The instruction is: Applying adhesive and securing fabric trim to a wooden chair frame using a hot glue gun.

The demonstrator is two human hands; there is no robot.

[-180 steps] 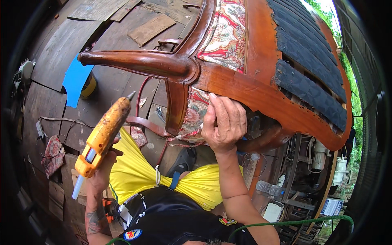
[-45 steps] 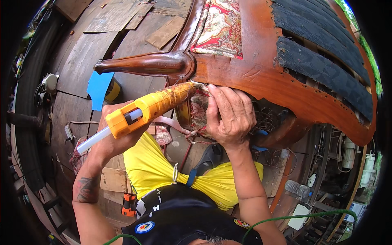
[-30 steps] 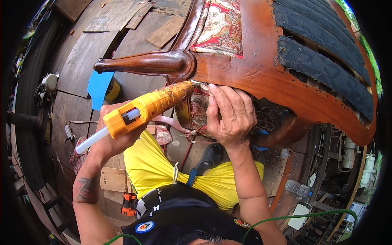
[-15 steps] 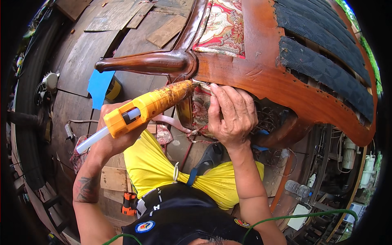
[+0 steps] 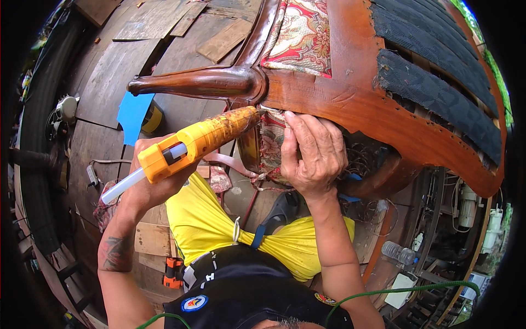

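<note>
My left hand [image 5: 149,178] is wrapped round the grip of a yellow glue gun [image 5: 211,137], with a white glue stick [image 5: 123,185] poking out of its back. The gun's nozzle meets the edge of a wooden chair frame [image 5: 312,92], close to patterned upholstery fabric [image 5: 272,140]. My right hand [image 5: 316,153] is closed, thumb and fingertips pressed together at the fabric's edge under the frame. Whatever strip of fabric or trim they pinch is mostly hidden by the fingers. A red and cream upholstered panel [image 5: 300,35] sits in the frame above.
A carved chair leg [image 5: 192,84] juts out to the left. Dark webbing straps [image 5: 435,82] cross the frame at right. On the plank floor lie a blue sheet [image 5: 134,115] beside a can, loose boards [image 5: 224,41], an orange and black tool [image 5: 173,273] and a plastic bottle [image 5: 397,252].
The chair frame and my right hand have shifted very slightly to the right in view. The glue gun stays at almost the same spot, its back end a touch further left.
</note>
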